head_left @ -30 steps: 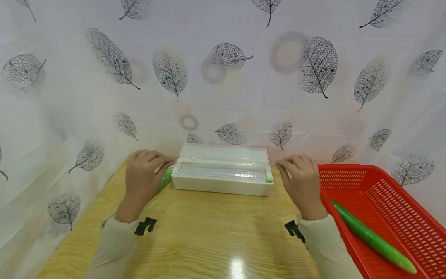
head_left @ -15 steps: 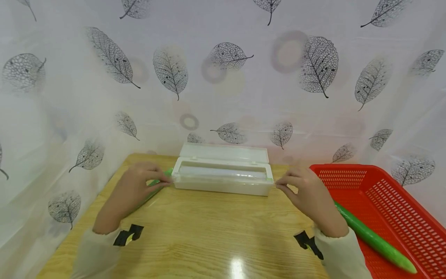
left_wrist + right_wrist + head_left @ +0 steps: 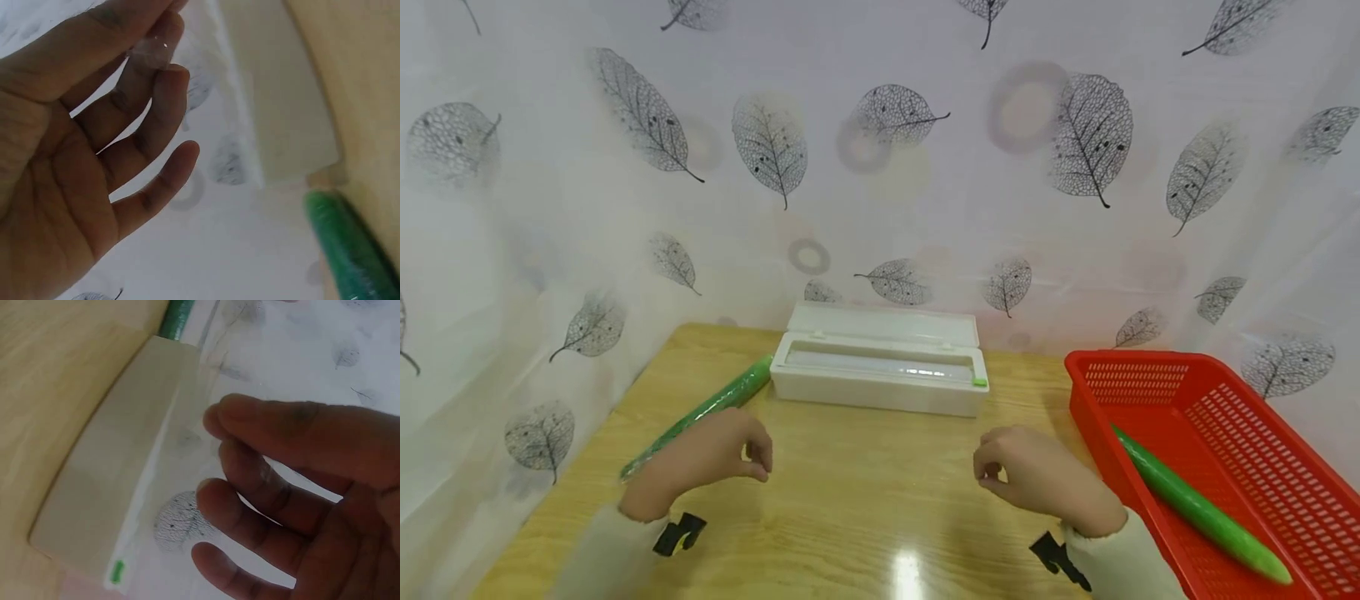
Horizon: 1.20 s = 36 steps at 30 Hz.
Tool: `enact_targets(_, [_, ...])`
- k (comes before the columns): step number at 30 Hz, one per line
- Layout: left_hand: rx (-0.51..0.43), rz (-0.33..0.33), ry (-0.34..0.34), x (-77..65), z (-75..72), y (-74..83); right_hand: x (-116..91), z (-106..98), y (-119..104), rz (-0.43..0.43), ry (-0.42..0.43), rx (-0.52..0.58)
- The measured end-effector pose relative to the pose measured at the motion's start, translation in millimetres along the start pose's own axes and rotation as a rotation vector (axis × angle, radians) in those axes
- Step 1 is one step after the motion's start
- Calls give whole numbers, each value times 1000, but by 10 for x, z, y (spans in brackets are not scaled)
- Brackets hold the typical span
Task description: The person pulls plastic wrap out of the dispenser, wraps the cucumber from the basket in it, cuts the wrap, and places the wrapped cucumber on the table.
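A white cling film box stands at the back of the table with its lid up, the film roll showing inside. My left hand and right hand are level in front of the box, one to each side, thumb and forefinger together. Clear cling film glints over the left fingers, pinched at its edge; the right hand pinches the opposite side. The sheet between them hardly shows in the head view. Left of the box lies a film-wrapped cucumber, partly behind my left hand.
On the right, a red plastic basket holds another cucumber. A green slider sits at the box's right front edge. Behind the table hangs a white leaf-patterned curtain.
Both hands have come from the box's ends down toward me, drawing film out over its front edge. The wrapped cucumber has come more into view; the box stays put.
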<state>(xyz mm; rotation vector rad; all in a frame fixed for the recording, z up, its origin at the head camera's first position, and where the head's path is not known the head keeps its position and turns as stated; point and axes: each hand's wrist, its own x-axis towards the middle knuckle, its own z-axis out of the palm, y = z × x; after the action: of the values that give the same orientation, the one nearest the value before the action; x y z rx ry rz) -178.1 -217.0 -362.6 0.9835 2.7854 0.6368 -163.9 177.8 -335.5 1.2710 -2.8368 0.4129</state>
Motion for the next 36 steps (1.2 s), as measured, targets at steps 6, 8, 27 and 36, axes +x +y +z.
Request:
enact_targets(6, [28,-9,-64,88,266,-32,44,326,95,23,-134,31])
enact_targets(8, [65,3,-64,102,334,-39,51,413,125,28,-151,37])
enact_targets(27, [96,-56,-50,80,586,-150,103,880,206,16,-171,-61])
enact_targets(36, [74,-139,-136,129,625,-138,109,918,244,62,-216,-96])
